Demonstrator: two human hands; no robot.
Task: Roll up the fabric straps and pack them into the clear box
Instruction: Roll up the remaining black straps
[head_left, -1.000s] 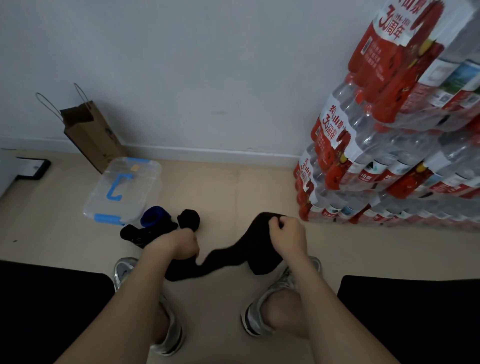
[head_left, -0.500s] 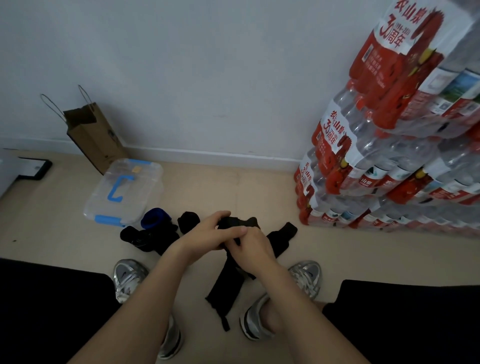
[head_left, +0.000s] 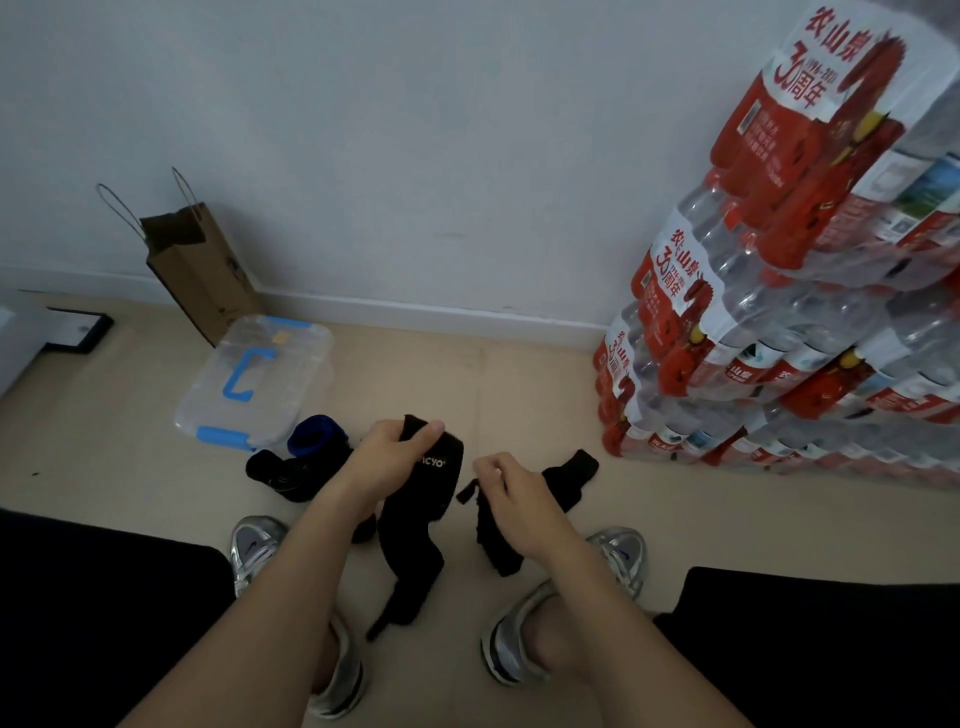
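Gripping black straps (head_left: 415, 545), left hand (head_left: 389, 460) and right hand (head_left: 511, 499) hover over open floor (head_left: 519, 395) near clear box (head_left: 260, 379)

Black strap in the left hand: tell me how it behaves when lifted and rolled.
Probably floppy: the black strap hangs limp and kinked from the left hand. Likely light: one grip holds it up. It should roll: a blue roll lies by the clear box.

Storeroom-like corner: stacked bottled-water packs (head_left: 810, 332), bare wall (head_left: 415, 156), tiled floor (head_left: 467, 374).
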